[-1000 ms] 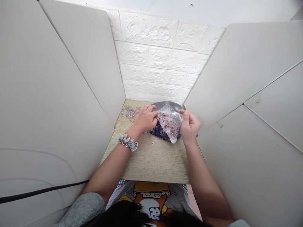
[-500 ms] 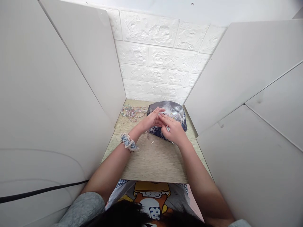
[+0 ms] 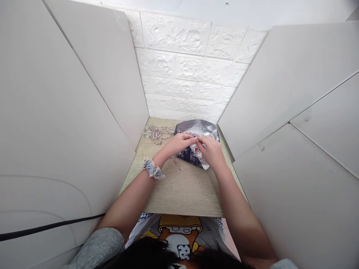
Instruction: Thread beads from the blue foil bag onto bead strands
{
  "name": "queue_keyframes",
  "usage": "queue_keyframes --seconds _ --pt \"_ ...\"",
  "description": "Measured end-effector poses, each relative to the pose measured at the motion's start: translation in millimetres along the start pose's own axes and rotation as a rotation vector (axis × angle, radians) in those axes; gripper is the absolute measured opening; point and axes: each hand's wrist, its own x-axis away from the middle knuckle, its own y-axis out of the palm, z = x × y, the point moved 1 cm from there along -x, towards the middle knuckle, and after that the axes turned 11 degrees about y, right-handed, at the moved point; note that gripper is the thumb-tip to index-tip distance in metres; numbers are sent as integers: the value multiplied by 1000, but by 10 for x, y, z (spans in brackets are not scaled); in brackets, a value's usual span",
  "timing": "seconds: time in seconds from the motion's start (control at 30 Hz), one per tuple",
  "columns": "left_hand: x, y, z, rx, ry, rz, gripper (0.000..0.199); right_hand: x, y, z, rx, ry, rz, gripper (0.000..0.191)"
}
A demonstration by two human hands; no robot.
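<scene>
Above an opened bag with a silver lining and dark blue patterned outside (image 3: 187, 155), both my hands meet at the fingertips. My left hand (image 3: 181, 144) is closed in a pinch, a blue scrunchie with lace trim (image 3: 153, 169) around its wrist. My right hand (image 3: 211, 150) pinches too, its fingertips against those of the left. Whatever lies between them is too small to make out. Loose small beads (image 3: 195, 150), clear, red and other colours, lie in the bag under my hands. Strands of pastel beads (image 3: 157, 133) lie to the left of the bag.
A tiny shiny piece (image 3: 181, 169) lies on the light wooden tabletop (image 3: 182, 194) in front of the bag. White panels (image 3: 266, 112) close in the table on both sides, and a white brick-pattern wall (image 3: 182, 86) stands behind. A black cable (image 3: 53, 226) runs at lower left.
My right hand has shifted slightly right, off the left palm, and the fingertips of both hands now meet in a pinch. More of the beads in the bag show.
</scene>
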Motion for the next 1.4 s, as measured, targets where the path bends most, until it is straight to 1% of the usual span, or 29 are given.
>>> queue_keyframes --seconds 0.13,0.23,0.33,0.4,0.5,0.57,0.67,0.77,0.87,0.97,1.03,1.13,1.23,1.3,1.4 --pt "-4 -14 -68 -103 -9 -14 37 -10 -37 6 -21 39 -21 18" --pt "-14 -14 -120 -118 3 8 35 -5 -32 -39 -33 84 -89 21" --pt "-21 3 -142 -38 34 15 31 11 -6 -90 -53 120 -217 27" --pt "-17 14 -137 33 35 12 29 18 8 -109 -63 140 -287 24" --pt "-2 19 -116 86 17 8 33 14 7 -108 -58 163 -320 18" --pt "9 15 -101 80 13 2 37 5 -9 -91 -46 175 -304 19" --pt "15 5 -85 22 21 6 42 -10 -44 -54 -17 171 -234 18" --pt "6 -6 -74 -77 37 22 39 -24 -78 -15 15 133 -136 16" --pt "-8 -14 -69 -136 67 1 37 -29 -91 7 38 98 -76 15" --pt "-12 -16 -74 -139 76 -10 38 -17 -84 -10 61 50 -45 17" --pt "-8 -12 -78 -120 46 -11 40 -1 -77 -38 91 15 -22 19" --pt "0 6 -66 -37 -2 -44 43 21 -69 -80 145 -37 4 22" --pt "5 23 -33 23 -11 -85 43 28 -67 -97 194 -72 31 25" --pt "7 27 -18 1 1 -89 42 25 -68 -93 207 -78 42 25" --pt "1 26 -28 -68 52 -54 41 19 -72 -81 184 -77 43 23"
